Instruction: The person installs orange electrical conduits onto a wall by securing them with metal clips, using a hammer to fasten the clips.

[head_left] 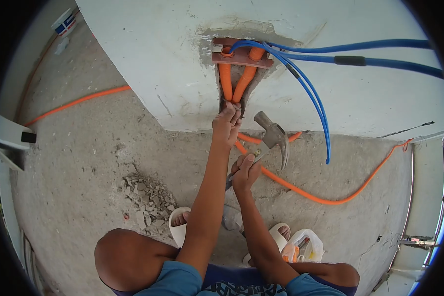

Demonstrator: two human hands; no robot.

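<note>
My right hand (246, 173) is wrapped round the handle of a claw hammer (274, 138), its metal head up beside the wall and its claw curving down to the right. My left hand (226, 124) reaches up to the wall slot, fingers pinched together just below two orange conduits (225, 81). What those fingers hold, if anything, is too small to make out. Both conduits rise through the slot into a reddish-brown box (241, 59) set in the wall. Blue cables (311, 91) come out of the box and bend off to the right.
Orange conduit (325, 201) curves over the concrete floor at right, and another length (79, 102) runs at left. Broken rubble (145, 200) lies in a heap left of my feet. A plastic bag (303, 246) sits by my right slipper (278, 239). A white bucket (64, 23) stands far left.
</note>
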